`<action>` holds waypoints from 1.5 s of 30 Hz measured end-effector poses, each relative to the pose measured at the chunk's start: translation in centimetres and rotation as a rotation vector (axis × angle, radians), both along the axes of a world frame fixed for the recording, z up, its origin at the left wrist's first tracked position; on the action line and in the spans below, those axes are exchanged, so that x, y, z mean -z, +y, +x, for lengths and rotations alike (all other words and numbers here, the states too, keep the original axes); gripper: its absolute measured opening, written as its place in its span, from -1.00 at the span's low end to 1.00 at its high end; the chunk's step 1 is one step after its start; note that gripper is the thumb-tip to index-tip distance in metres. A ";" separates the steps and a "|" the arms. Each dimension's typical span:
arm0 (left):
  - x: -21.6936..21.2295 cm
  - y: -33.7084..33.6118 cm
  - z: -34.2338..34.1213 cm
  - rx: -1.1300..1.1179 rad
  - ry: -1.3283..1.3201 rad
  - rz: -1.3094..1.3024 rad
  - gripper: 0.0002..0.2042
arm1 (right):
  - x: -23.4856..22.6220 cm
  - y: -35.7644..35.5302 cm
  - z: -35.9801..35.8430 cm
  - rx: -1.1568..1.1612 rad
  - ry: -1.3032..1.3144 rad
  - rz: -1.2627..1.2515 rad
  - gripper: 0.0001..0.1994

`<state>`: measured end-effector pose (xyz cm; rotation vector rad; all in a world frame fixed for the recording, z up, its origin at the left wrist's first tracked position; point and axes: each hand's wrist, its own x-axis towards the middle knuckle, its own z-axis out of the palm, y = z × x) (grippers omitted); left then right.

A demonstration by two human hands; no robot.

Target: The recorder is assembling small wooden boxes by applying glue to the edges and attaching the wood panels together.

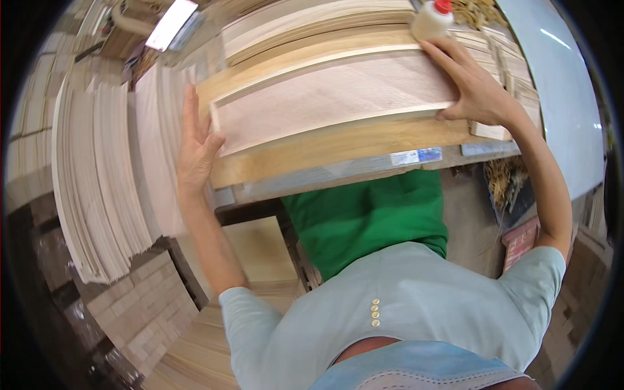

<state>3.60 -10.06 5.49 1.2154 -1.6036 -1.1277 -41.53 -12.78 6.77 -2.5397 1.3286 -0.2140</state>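
A long, shallow wooden box [331, 94], with a thin pale rim round a pinkish panel, lies across a yellowish wooden board on the bench. At its left end is my left hand [196, 146], fingers stretched out and the thumb apart by the near corner. My right hand [474, 84] spans the box's right end, its fingers at the far corner and its thumb at the near edge. Just beyond those fingers stands a white squeeze bottle [430, 23] with a red cap. The box's right end is partly hidden by my right hand.
Thin wooden boards [97, 175] are stacked in rows at the left. Long strips [312, 29] lie behind the box, with shorter wood pieces [520, 71] at the right. A pale blue-grey surface [559, 97] borders the bench. Wooden blocks [146, 309] are packed together at lower left.
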 end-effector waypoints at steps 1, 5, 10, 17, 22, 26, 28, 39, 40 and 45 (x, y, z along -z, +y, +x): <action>0.4 0.5 0.5 -0.076 0.065 0.042 -0.08 | 0.0 0.1 -0.3 0.032 0.005 0.006 0.02; 1.9 2.6 1.7 -0.100 0.179 0.199 -0.35 | -0.1 0.0 0.1 0.023 0.023 0.008 0.07; 1.6 3.0 1.3 -0.140 0.190 0.199 -0.39 | -0.8 0.2 0.5 0.021 0.007 0.019 0.05; 2.4 3.2 1.4 -0.154 0.291 0.241 -0.32 | 0.1 0.1 -0.1 -0.012 -0.010 -0.022 0.07; 1.0 2.5 0.9 -0.100 0.193 0.173 -0.03 | 0.4 -0.2 -1.2 -0.035 -0.029 -0.024 0.08; -2.4 0.3 -1.2 0.107 -0.867 -0.170 0.11 | 0.2 -0.1 -0.3 -0.027 0.010 0.007 0.10; -2.8 -0.4 -1.6 0.162 -1.067 -0.194 0.11 | 0.1 -0.1 0.4 -0.036 0.047 -0.026 0.10; -3.5 -0.1 -2.5 0.187 -1.007 -0.072 0.02 | -1.3 0.4 0.7 0.006 0.046 -0.048 0.05; -3.3 -0.1 -2.5 0.194 -1.004 -0.075 0.02 | -0.7 0.4 0.7 0.009 0.060 -0.035 0.07; -1.9 0.6 -1.7 0.147 -0.749 -0.049 0.14 | 0.7 0.0 -0.4 -0.049 0.036 -0.027 0.13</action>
